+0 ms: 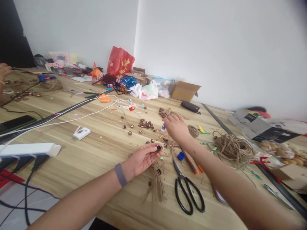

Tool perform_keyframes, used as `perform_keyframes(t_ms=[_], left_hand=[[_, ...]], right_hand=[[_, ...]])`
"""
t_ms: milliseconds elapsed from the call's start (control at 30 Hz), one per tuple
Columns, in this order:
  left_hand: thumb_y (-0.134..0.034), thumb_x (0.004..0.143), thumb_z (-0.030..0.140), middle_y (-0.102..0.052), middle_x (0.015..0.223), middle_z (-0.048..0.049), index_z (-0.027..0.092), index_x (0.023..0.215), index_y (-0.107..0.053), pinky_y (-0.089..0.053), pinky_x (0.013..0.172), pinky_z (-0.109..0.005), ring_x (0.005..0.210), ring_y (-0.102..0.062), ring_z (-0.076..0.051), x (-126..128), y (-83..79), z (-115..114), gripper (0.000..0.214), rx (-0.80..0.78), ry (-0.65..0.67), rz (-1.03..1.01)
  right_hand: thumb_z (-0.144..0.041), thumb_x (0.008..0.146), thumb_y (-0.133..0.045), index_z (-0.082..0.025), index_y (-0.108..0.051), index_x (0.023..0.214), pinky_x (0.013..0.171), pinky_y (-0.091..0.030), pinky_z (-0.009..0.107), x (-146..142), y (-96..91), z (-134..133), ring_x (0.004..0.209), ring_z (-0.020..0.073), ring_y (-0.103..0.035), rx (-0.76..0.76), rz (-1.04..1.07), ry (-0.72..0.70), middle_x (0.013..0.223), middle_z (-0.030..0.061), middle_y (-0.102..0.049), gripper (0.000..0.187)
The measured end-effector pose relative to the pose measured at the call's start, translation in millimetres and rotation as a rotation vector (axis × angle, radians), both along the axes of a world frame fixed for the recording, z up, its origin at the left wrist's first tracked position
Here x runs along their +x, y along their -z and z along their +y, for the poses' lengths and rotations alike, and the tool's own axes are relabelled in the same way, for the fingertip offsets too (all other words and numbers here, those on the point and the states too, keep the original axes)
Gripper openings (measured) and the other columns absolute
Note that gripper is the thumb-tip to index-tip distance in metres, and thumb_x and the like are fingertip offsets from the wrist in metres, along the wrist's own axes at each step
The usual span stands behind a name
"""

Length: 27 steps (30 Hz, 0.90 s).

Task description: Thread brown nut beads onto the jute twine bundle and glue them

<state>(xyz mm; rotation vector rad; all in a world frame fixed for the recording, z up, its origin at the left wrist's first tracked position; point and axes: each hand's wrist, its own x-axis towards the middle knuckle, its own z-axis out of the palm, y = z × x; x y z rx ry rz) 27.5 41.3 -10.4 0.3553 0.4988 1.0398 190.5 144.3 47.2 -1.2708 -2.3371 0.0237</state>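
My left hand [144, 158] lies palm up over the wooden table [96, 150], pinching a small dark round bead [158, 147] between thumb and fingertips. A grey band sits on that wrist. My right hand [176, 127] reaches farther out, fingers down among loose brown beads [145, 124] and a small cluster tied with twine [165, 112]; I cannot see what its fingers hold. A tassel of jute strands [157, 183] lies just below my left hand. Black scissors [187, 191] lie to the right of it.
A tangle of jute cord [231, 148], an orange utility knife [191, 162] and a blue cap [181, 156] lie near my right arm. White cable, a power strip [31, 149] and a phone [16, 123] sit left. Bags and boxes crowd the back wall. Another person's hand [4, 72] shows far left.
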Motion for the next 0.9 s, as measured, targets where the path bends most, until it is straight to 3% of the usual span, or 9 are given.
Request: perform_keyframes(t_ms=[100, 167, 233, 267, 333, 400, 633, 767, 900], left_hand=[[-0.061, 0.078, 0.001, -0.069, 0.076, -0.0059, 0.006, 0.087, -0.066, -0.052, 0.065, -0.014, 0.064, -0.065, -0.008, 0.5, 2.0, 0.4, 0.012, 0.049, -0.017, 0.015], [-0.065, 0.075, 0.002, -0.067, 0.075, -0.0042, 0.007, 0.086, -0.067, -0.05, 0.061, -0.013, 0.064, -0.063, -0.007, 1.1, 3.8, 0.8, 0.012, 0.08, -0.039, 0.026], [-0.067, 0.073, 0.003, -0.066, 0.073, -0.0026, 0.008, 0.087, -0.067, -0.047, 0.057, -0.012, 0.06, -0.06, -0.005, 0.9, 5.5, 1.5, 0.015, 0.109, -0.06, 0.042], [-0.068, 0.072, 0.004, -0.065, 0.071, -0.0017, 0.008, 0.088, -0.067, -0.046, 0.055, -0.012, 0.058, -0.058, -0.005, 0.3, 6.0, 2.1, 0.017, 0.125, -0.065, 0.051], [-0.07, 0.07, 0.006, -0.063, 0.067, 0.0003, 0.009, 0.09, -0.067, -0.044, 0.051, -0.012, 0.052, -0.054, -0.003, -1.5, 6.3, 3.3, 0.02, 0.159, -0.057, 0.071], [-0.072, 0.069, 0.009, -0.06, 0.064, 0.002, 0.01, 0.091, -0.067, -0.04, 0.047, -0.012, 0.048, -0.049, -0.002, -3.3, 5.7, 4.2, 0.023, 0.195, -0.036, 0.09], [-0.075, 0.067, 0.015, -0.06, 0.066, 0.0015, 0.011, 0.09, -0.067, -0.033, 0.044, -0.012, 0.046, -0.044, -0.002, -2.2, 7.3, 2.6, 0.025, 0.236, 0.003, 0.158], [-0.073, 0.068, 0.013, -0.065, 0.073, -0.0008, 0.011, 0.089, -0.068, -0.04, 0.049, -0.014, 0.049, -0.049, -0.003, -4.7, 5.1, 4.1, 0.022, 0.244, -0.005, 0.141], [-0.068, 0.071, 0.007, -0.069, 0.08, -0.0041, 0.011, 0.084, -0.067, -0.049, 0.066, -0.018, 0.067, -0.063, -0.01, -10.8, -0.7, 8.1, 0.014, 0.216, -0.062, 0.18]], right_hand=[[-0.024, 0.089, -0.043, -0.017, -0.063, 0.083, 0.076, -0.05, 0.04, 4.1, 26.9, -48.7, 0.075, 0.0208, -0.063, -0.171, 0.21, 0.085, 0.076, 0.0091, -0.068, 0.023], [-0.028, 0.09, -0.042, -0.017, -0.063, 0.087, 0.061, -0.051, 0.03, 1.3, 45.0, -78.6, 0.063, 0.0159, -0.063, -0.315, 0.332, 0.062, 0.072, 0.0053, -0.068, 0.024], [-0.032, 0.089, -0.045, -0.017, -0.062, 0.097, 0.056, -0.05, 0.025, -5.3, 55.7, -100.2, 0.06, 0.0122, -0.062, -0.478, 0.51, 0.027, 0.078, 0.0039, -0.069, 0.024], [-0.035, 0.085, -0.055, -0.017, -0.062, 0.099, 0.055, -0.05, 0.024, -9.3, 57.7, -107.1, 0.058, 0.011, -0.061, -0.694, 0.783, 0.012, 0.081, 0.0039, -0.07, 0.024], [-0.034, 0.07, -0.074, -0.018, -0.063, 0.096, 0.056, -0.05, 0.022, -16.8, 56.4, -114.0, 0.058, 0.009, -0.059, -0.981, 1.178, 0.01, 0.08, 0.0015, -0.069, 0.032], [-0.031, 0.058, -0.084, -0.018, -0.065, 0.088, 0.057, -0.05, 0.021, -22.1, 52.5, -114.6, 0.057, 0.0081, -0.059, -1.105, 1.378, 0.023, 0.073, -0.0009, -0.067, 0.037], [-0.035, 0.056, -0.085, -0.014, -0.065, 0.07, 0.054, -0.046, 0.016, -28.2, 56.5, -112.2, 0.054, 0.0046, -0.052, -1.135, 1.413, -0.003, 0.064, -0.0019, -0.063, 0.032], [-0.037, 0.056, -0.085, -0.016, -0.062, 0.069, 0.052, -0.045, 0.017, -28.0, 57.9, -114.6, 0.053, 0.0051, -0.052, -1.105, 1.44, 0.022, 0.064, -0.0025, -0.062, 0.034], [-0.037, 0.054, -0.083, -0.019, -0.059, 0.077, 0.048, -0.043, 0.019, -20.9, 52.8, -114.2, 0.05, 0.0063, -0.05, -0.99, 1.434, 0.096, 0.068, -0.0028, -0.063, 0.037]])
